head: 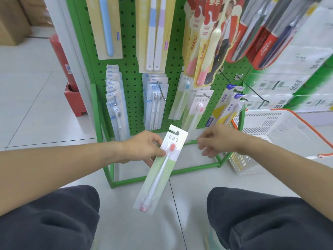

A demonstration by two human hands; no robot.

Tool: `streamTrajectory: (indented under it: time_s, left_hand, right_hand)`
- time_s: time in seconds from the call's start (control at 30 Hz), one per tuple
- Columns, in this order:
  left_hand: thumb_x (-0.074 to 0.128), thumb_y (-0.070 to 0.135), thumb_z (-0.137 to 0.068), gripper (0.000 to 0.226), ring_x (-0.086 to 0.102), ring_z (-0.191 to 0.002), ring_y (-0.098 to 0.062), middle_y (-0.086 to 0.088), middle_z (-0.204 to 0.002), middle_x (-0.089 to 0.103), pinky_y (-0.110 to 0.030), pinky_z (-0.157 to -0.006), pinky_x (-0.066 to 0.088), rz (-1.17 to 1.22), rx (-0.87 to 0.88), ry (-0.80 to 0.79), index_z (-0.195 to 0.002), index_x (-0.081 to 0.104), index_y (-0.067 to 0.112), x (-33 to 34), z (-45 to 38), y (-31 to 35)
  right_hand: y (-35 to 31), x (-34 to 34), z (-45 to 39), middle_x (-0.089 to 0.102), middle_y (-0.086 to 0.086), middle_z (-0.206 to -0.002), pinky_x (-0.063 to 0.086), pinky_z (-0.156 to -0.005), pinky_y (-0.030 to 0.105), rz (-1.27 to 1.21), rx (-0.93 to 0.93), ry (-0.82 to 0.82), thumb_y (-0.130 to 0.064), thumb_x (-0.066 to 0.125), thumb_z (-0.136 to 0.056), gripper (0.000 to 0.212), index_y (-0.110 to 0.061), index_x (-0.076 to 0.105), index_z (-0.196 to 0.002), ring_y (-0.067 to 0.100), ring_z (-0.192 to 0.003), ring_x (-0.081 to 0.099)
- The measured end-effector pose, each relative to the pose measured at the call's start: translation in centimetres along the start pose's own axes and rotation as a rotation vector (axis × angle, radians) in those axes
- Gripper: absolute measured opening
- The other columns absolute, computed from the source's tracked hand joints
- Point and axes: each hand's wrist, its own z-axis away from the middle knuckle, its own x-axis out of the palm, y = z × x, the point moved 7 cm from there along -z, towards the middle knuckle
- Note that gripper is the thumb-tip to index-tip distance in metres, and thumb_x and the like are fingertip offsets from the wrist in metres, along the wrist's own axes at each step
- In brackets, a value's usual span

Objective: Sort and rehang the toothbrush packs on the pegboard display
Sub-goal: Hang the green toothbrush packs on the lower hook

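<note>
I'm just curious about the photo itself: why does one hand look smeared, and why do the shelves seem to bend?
In the head view the right hand is smeared by motion blur, while the left hand and the toothbrush pack in its grip look sharp; the wide-angle lens bows the green pegboard and leans the packs hanging at the top right outward; the lighting is soft and even, with faint glare on the floor tiles.

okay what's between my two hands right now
In the head view, the green-and-white toothbrush pack with the pink-headed brush, gripped by the left hand, lies between it and the empty right hand.
</note>
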Motion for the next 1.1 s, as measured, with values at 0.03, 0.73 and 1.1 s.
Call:
streamTrajectory:
  time_s: [0.03,0.73,1.1]
  left_hand:
    - [0.067,0.006,-0.095,0.012,0.074,-0.091,-0.037,-0.021,-0.096,0.077,-0.044,-0.079,0.063,-0.004,-0.002,-0.017,-0.106,0.065,0.000,0.3,0.0,0.3]
    - [0.054,0.016,-0.104,0.028,0.073,-0.067,-0.026,-0.026,-0.090,0.075,-0.036,-0.060,0.063,0.202,0.225,0.213,-0.111,0.063,-0.010,-1.4,0.5,4.6]
    - [0.052,0.010,-0.104,0.016,0.074,-0.068,-0.027,-0.017,-0.083,0.076,-0.044,-0.063,0.063,0.092,0.218,0.131,-0.119,0.053,0.004,-0.6,1.4,5.1]
  right_hand:
    - [-1.0,0.7,0.5,0.075,0.007,-0.109,0.063,-0.082,0.034,-0.146,-0.063,-0.018,-0.032,0.053,-0.106,0.036,-0.005,0.064,-0.127,0.020,-0.090,0.077]
    - [-6.1,2.5,0.6,0.074,0.017,-0.089,0.062,-0.061,0.055,-0.322,-0.418,0.126,-0.021,0.057,-0.104,0.025,-0.011,0.048,-0.125,0.039,-0.071,0.074]
    - [-5.1,2.1,-0.2,0.067,0.031,-0.114,0.064,-0.069,0.051,-0.525,-0.326,0.002,0.009,0.059,-0.094,0.050,-0.011,0.045,-0.137,0.033,-0.089,0.071]
